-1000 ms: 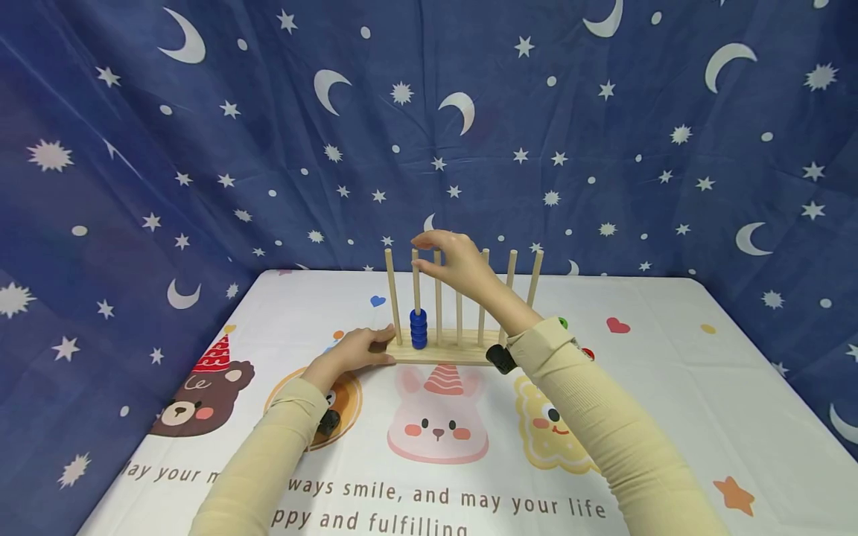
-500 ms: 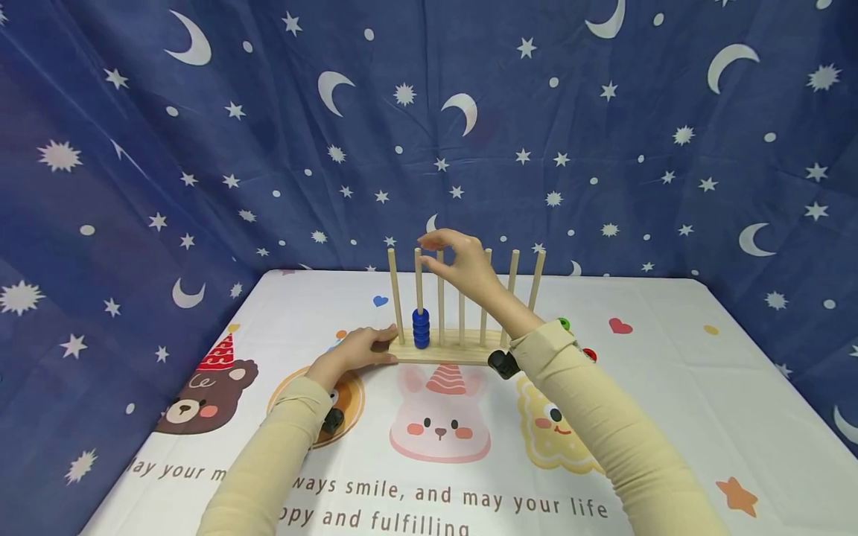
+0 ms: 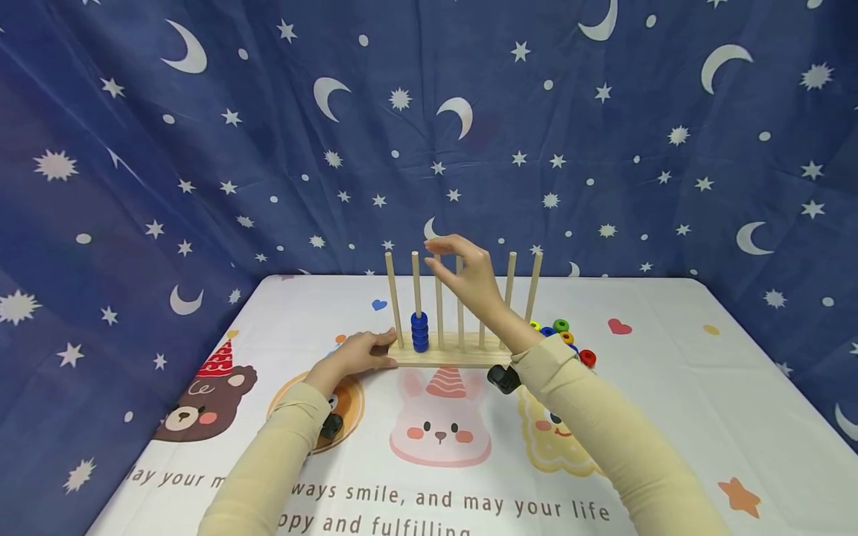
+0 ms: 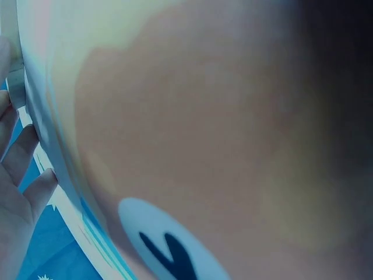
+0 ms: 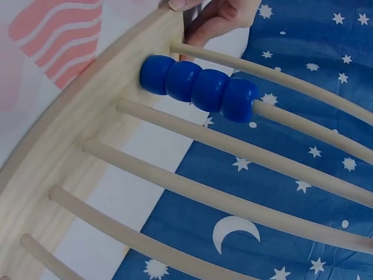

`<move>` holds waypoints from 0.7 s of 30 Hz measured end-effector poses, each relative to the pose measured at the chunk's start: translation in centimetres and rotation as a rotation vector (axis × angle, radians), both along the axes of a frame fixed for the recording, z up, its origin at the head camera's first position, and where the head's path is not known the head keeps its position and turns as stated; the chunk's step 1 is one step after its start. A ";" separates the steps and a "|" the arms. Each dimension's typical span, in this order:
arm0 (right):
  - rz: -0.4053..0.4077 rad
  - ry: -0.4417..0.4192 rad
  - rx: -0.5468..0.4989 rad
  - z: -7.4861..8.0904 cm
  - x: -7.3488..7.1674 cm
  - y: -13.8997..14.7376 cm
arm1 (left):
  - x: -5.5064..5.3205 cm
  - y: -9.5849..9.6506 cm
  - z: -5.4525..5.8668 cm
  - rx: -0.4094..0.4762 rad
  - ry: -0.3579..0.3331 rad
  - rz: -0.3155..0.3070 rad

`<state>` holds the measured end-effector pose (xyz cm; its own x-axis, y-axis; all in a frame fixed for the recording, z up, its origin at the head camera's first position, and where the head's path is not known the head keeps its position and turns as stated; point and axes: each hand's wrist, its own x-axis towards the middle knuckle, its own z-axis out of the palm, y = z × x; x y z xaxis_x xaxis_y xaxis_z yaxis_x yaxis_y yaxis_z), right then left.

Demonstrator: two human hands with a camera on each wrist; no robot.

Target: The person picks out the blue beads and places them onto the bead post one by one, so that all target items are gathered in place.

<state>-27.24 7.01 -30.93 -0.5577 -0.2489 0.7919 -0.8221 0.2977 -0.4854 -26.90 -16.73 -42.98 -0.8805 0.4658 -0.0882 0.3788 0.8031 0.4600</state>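
Note:
A wooden peg stand (image 3: 469, 358), with several upright pegs on a long base, stands on the table. Blue beads (image 3: 419, 333) are stacked on its second peg from the left; the right wrist view shows these blue beads (image 5: 198, 87) close together at the base. My left hand (image 3: 355, 353) grips the base's left end, with thumb and fingers on either side. In the left wrist view, part of the left hand (image 4: 20, 175) shows at the edge. Near the peg tops, my right hand (image 3: 469, 275) hovers with thumb and fingers apart, holding nothing, just right of the second peg.
Behind the right forearm lie loose beads, among them a red bead (image 3: 588, 358), a green bead (image 3: 561, 326) and an orange bead (image 3: 567, 338). A printed white tablecloth (image 3: 670, 417) covers the table. A blue star-and-moon curtain (image 3: 375, 134) hangs behind.
My right hand has moved a little right, away from the second peg's top. More of the loose beads now show past the right forearm. The left hand stays on the base.

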 end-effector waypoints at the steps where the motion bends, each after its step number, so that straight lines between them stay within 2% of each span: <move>1: 0.002 0.011 -0.011 0.0 0.1 0.0 | 0.0 0.0 0.0 0.000 0.004 -0.002; 10: 0.001 0.017 -0.053 -0.3 1.4 1.3 | -0.1 -0.4 0.2 -0.005 0.028 -0.020; 21: -0.018 0.002 -0.068 -0.6 2.9 4.5 | -0.1 -0.3 0.1 -0.026 0.025 -0.038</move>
<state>-24.34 11.50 -31.55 -0.5600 -0.1846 0.8077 -0.8179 0.2786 -0.5034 -26.96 -17.01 -42.89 -0.8640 0.4973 -0.0788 0.4207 0.7991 0.4294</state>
